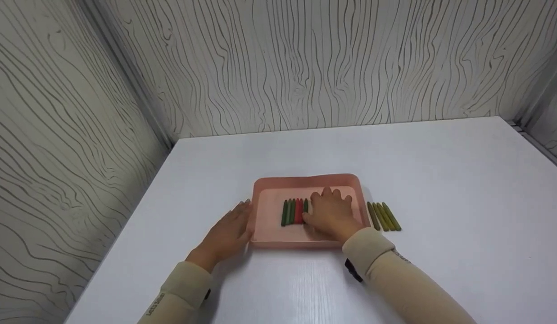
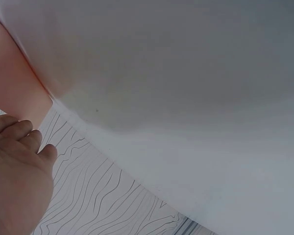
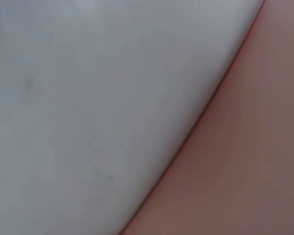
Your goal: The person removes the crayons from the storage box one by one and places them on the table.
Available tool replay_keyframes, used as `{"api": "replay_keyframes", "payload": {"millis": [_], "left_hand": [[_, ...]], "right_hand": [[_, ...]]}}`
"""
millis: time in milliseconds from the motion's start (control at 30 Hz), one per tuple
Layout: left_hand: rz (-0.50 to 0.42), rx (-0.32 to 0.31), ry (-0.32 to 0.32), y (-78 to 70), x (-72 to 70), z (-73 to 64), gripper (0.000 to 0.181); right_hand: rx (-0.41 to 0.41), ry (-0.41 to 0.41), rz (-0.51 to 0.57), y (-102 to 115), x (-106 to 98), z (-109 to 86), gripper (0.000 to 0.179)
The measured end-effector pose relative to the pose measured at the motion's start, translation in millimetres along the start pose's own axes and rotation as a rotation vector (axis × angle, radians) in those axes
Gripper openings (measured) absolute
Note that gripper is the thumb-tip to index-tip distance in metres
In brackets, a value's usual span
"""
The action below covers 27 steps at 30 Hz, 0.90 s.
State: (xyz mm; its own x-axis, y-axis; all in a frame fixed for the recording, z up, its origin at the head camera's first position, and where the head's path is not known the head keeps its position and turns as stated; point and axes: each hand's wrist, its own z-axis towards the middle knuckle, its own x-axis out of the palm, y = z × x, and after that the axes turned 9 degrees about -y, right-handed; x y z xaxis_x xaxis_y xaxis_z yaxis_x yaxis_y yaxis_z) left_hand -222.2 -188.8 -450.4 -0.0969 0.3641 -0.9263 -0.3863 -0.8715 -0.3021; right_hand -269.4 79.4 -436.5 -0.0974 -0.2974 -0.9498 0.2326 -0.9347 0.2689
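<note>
A shallow pink tray [image 1: 305, 243] lies on the white table. Inside it, dark green and red crayon-like sticks [image 1: 298, 211] with tapered ends lie side by side in a row. My left hand [image 1: 226, 235] rests at the tray's left side with its fingers extended; the left wrist view also shows this hand [image 2: 19, 176] beside the pink wall. Over the right half of the tray is my right hand [image 1: 331, 211], palm down and fingers spread. Its thumb is at the row's rightmost green stick, and what lies beneath the palm is hidden. The right wrist view catches only tray wall [image 3: 235, 161] and tabletop.
Several olive-yellow sticks [image 1: 384, 216] lie side by side on the white table [image 1: 463, 202], just right of the tray. White panels with a dark wood-grain pattern [image 1: 305, 67] stand behind the table and at its left.
</note>
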Motion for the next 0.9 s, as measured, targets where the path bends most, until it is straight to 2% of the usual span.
{"api": "replay_keyframes", "payload": {"millis": [167, 333, 667, 900], "left_hand": [[0.0, 0.012, 0.003, -0.2, 0.0, 0.6, 0.057], [-0.012, 0.041, -0.002, 0.0, -0.8, 0.5, 0.056], [-0.008, 0.034, -0.003, 0.2, -1.0, 1.3, 0.056], [-0.002, 0.016, 0.003, 0.8, -0.3, 1.1, 0.056]], "right_hand": [[0.027, 0.006, 0.059, -0.1, 2.1, 2.9, 0.047], [0.075, 0.035, 0.181, -0.2, 3.6, 6.7, 0.046], [0.179, 0.109, 0.39, 0.1, 4.7, 9.9, 0.047], [0.167, 0.118, 0.491, 2.7, 6.4, 9.1, 0.045]]}}
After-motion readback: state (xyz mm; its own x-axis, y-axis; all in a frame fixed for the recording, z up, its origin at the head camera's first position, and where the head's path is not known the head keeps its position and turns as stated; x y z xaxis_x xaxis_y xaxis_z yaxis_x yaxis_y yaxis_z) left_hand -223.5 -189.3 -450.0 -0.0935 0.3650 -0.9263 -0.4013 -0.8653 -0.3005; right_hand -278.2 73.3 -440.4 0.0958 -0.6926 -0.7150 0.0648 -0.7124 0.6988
